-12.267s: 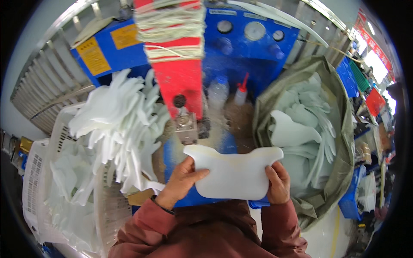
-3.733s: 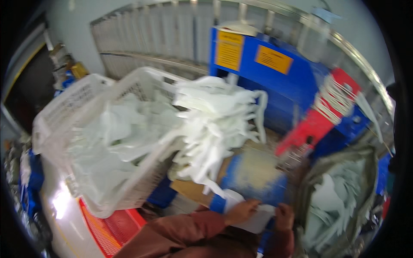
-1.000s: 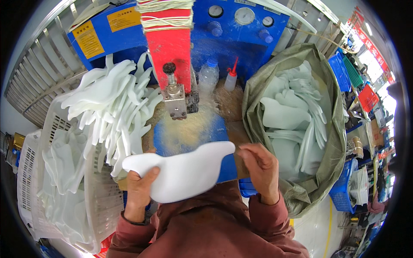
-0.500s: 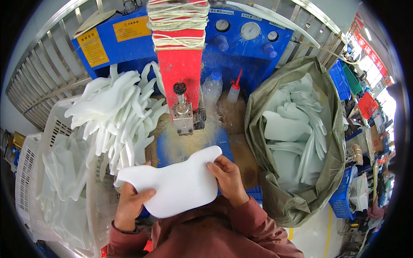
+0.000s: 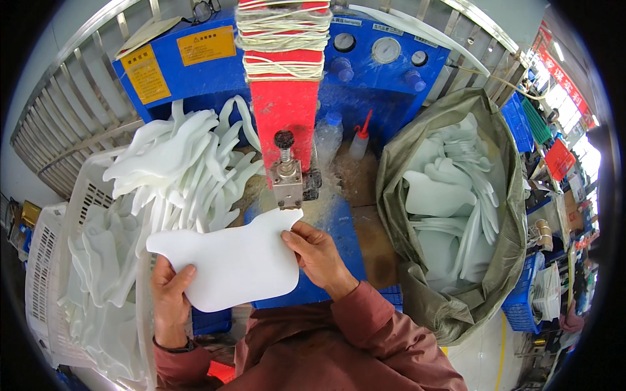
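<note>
Between my two hands I hold a flat white foam-like pad (image 5: 228, 264) with a wavy upper edge and rounded lower corners. My left hand (image 5: 171, 290) pinches its left end, thumb on top and fingers underneath. At its upper right corner, my right hand (image 5: 317, 255) grips it the same way. That corner lies right at the lower end of a metal tool head (image 5: 287, 186) on a red machine arm (image 5: 282, 111); whether they touch I cannot tell. Beneath the head is a dusty blue work plate (image 5: 332, 241).
Many similar white pads (image 5: 169, 159) are heaped at left, over a white plastic basket (image 5: 98, 189). At right stands a green sack (image 5: 398, 163) with more pads inside. Behind the arm are a clear bottle (image 5: 328, 137), a red-tipped squeeze bottle (image 5: 358, 144) and a blue gauge panel (image 5: 293, 91).
Both hands have carried the pad leftward, and its upper right corner has come up to the tool head. My grip looks the same. The whole view has shifted slightly.
</note>
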### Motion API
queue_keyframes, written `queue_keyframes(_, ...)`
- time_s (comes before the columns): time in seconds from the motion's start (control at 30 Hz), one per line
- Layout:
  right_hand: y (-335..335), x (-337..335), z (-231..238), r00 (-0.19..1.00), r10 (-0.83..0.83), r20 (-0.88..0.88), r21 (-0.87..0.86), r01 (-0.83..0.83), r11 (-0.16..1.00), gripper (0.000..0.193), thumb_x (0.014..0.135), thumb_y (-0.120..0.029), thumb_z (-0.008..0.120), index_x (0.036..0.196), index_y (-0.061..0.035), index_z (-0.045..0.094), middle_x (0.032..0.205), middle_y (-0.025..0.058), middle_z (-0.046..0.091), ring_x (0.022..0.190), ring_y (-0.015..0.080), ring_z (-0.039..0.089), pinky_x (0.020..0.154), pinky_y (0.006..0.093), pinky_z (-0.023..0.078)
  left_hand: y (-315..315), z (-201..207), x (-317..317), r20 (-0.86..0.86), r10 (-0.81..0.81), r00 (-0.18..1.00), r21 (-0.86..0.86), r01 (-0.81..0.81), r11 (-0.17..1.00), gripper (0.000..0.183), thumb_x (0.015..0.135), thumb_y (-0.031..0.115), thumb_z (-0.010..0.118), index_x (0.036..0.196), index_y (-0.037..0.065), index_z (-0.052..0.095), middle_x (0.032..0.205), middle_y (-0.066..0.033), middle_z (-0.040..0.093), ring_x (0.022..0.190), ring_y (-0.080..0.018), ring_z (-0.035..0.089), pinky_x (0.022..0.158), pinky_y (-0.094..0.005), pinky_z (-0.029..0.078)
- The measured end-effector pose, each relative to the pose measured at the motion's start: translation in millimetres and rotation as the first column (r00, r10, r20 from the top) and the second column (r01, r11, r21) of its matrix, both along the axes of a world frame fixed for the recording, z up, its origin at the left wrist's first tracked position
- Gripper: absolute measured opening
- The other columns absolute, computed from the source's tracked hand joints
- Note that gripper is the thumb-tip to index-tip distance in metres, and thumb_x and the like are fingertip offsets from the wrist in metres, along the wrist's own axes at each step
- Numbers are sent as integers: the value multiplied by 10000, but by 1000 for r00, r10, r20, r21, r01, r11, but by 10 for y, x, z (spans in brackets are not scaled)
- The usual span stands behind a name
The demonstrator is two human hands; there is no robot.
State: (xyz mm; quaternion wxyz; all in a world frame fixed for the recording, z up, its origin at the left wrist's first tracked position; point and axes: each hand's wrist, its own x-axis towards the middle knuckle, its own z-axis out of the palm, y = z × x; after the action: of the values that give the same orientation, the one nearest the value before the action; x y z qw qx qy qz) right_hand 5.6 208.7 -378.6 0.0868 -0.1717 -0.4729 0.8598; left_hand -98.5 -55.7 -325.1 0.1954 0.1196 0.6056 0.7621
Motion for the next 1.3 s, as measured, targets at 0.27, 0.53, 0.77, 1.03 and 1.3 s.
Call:
queue_keyframes(0.27, 25, -2, -26, 999, -15, -31, 0, 15, 1000, 280, 1051, -245, 673, 1251, -53, 717, 947, -67, 698, 744, 5, 542, 636, 196, 403, 46, 42, -20, 10, -4, 1000, 4, 4, 1000, 557, 947, -28, 616, 1489, -39, 488, 1342, -138, 662, 1211, -244, 664, 1059, -382, 519)
queue_keyframes(0.53, 170, 46, -90, 998, -54, -25, 40, 55, 998, 280, 1041, -248, 689, 1236, -51, 727, 948, -68, 697, 745, 10, 534, 640, 207, 402, 212, 44, -71, -1, -26, 1000, -38, 26, 999, 536, 958, -19, 613, 1481, -39, 495, 1325, -129, 672, 1184, -213, 674, 1035, -362, 527)
queue_keyframes(0.77, 368, 122, -34, 996, -90, -27, 99, 92, 991, 290, 1040, -245, 690, 1239, -36, 721, 949, -63, 695, 737, 9, 529, 623, 201, 389, 399, 23, -149, 7, -107, 994, -44, 107, 993, 486, 972, -11, 620, 1446, -40, 523, 1282, -118, 696, 1132, -196, 693, 987, -344, 548)
queue_keyframes(1.03, 548, 241, 31, 981, -189, -46, 55, 191, 980, 273, 1048, -166, 672, 1262, 3, 696, 1025, -14, 721, 827, 30, 627, 695, 196, 485, 661, -17, -171, 74, -198, 977, 14, 197, 980, 420, 970, -36, 632, 1384, -29, 562, 1238, -86, 699, 1095, -156, 679, 973, -316, 529)
queue_keyframes(1.3, 754, 345, 71, 963, -258, -76, 80, 264, 961, 260, 1051, -150, 665, 1251, 15, 693, 1058, 3, 730, 896, 52, 662, 768, 206, 518, 922, -62, -239, 81, -283, 956, -13, 285, 959, 415, 971, -21, 640, 1379, -26, 565, 1196, -76, 707, 1054, -123, 671, 933, -291, 527)
